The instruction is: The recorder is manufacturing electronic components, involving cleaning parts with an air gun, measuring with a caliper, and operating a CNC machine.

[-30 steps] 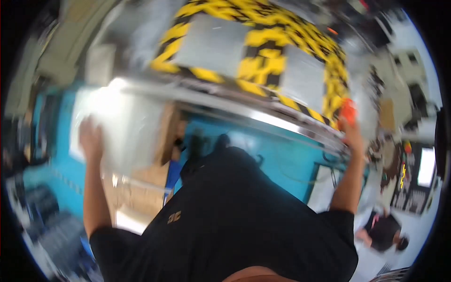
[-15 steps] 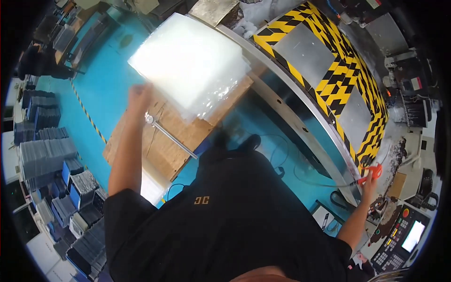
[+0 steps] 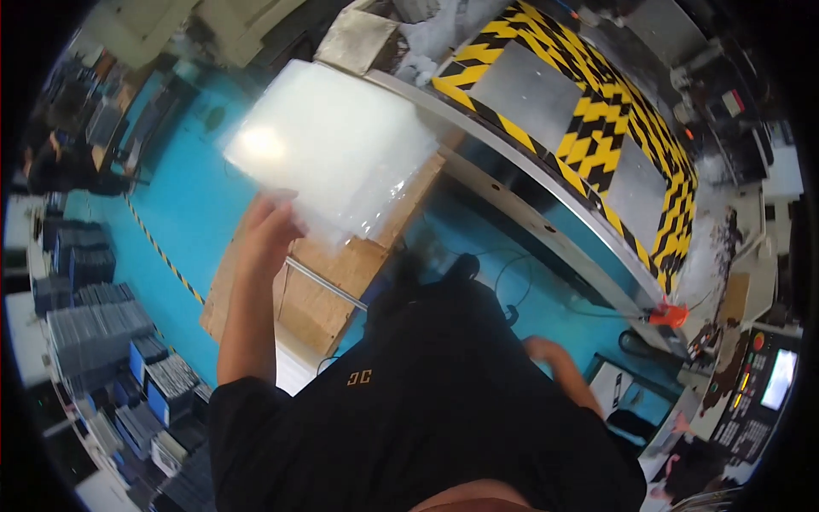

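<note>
My left hand (image 3: 271, 226) is at the near left edge of a thick stack of clear plastic sheets (image 3: 341, 136). Its fingers look loosely spread, and whether they touch the sheets I cannot tell. The stack rests on a wooden board surface (image 3: 311, 311). A slim metal bar (image 3: 328, 283) lies on the wood, its far end hidden by that hand. My right hand (image 3: 546, 350) hangs low beside my body, its fingers smeared by motion. A red-orange hand tool with a thin hose (image 3: 670, 316), resembling an air gun, rests on the machine's metal edge.
To the right stands a machine with a yellow-black striped cover (image 3: 589, 128) and a control panel (image 3: 755, 397). Several stacks of sheets and blue boxes (image 3: 162, 384) line the left. Another person (image 3: 64, 162) is at the far left. Hoses lie on the floor.
My right hand has let go of the red-orange tool and come back toward my body. The left hand has loosened from a fist and moved up against the stack's edge. The view has shifted.
</note>
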### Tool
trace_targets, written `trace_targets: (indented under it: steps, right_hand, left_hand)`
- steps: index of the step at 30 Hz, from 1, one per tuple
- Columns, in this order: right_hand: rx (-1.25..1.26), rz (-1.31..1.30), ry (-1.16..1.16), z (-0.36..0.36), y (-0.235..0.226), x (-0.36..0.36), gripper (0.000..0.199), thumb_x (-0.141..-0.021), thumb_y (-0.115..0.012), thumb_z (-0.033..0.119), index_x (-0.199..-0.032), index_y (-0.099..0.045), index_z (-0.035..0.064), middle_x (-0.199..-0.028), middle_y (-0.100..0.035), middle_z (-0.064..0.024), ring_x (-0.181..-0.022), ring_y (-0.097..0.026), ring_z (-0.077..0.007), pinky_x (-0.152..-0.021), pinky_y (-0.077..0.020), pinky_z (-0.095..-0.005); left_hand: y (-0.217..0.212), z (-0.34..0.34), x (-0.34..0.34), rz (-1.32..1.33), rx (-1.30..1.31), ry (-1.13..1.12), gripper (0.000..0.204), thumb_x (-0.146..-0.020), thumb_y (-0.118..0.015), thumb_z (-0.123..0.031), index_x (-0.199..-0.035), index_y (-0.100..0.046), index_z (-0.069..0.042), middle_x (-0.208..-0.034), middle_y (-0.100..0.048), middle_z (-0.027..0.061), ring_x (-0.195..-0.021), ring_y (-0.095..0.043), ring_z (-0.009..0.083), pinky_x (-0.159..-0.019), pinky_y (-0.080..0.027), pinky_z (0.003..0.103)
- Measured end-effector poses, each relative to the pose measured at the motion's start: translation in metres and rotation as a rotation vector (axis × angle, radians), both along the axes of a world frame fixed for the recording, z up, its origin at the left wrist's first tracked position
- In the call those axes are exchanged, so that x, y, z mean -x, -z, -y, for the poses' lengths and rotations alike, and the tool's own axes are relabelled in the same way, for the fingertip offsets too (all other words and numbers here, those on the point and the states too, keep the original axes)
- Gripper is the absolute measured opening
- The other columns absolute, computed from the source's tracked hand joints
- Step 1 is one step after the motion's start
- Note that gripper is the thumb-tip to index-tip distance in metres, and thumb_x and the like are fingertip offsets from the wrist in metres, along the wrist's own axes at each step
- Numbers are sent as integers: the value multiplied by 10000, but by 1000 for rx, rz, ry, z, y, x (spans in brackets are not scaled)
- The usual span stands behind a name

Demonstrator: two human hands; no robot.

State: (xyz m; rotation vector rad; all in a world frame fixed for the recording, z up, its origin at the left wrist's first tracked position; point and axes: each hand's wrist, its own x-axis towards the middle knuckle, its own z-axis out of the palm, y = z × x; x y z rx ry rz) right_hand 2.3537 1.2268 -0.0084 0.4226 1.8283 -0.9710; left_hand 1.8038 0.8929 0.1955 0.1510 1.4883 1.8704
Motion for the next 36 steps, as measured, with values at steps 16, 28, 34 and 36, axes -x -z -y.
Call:
trace_targets:
  steps: [16,28,34,36]
  right_hand:
    - [645,-1000,997,-166,-263,208,408,-974,-558,117,-1359,-482,3,-1134,-670,-115,-970,-639,-144,-830,-514,-278]
    - [523,-880,1758,-279,-228,107,329,-964,-550,118,-1281,-545,29,-1064,-672,-141,-876,-683,-228,-767,-576,-340]
    - [67,-911,1995,-406,-172,-19,295,-978,-540,164,-1241,-546,30,-1012,-685,-131,-855,-679,-210,-772,-569,-336]
    - [9,-856,1995,-423,-169,-23,291,-979,-548,177,-1232,-555,34,-1010,-687,-122,-852,-678,-203,-769,-568,-336]
  left_hand:
    - [-42,-216,-48,-226,177,554,278,-907,-641,-222,-1094,-598,-21,-899,-658,64,-750,-626,158,-680,-508,279]
    - [-28,-361,-34,-144,-149,473,356,-908,-606,-308,-1123,-545,-31,-999,-624,92,-853,-615,173,-754,-514,283]
    - [-21,-364,-23,-19,-213,451,333,-965,-499,-276,-1183,-524,-26,-1102,-612,110,-1032,-600,206,-907,-488,331]
    - [-2,-353,-5,-18,-190,446,342,-964,-502,-279,-1195,-523,-28,-1103,-612,106,-1032,-600,207,-907,-489,330]
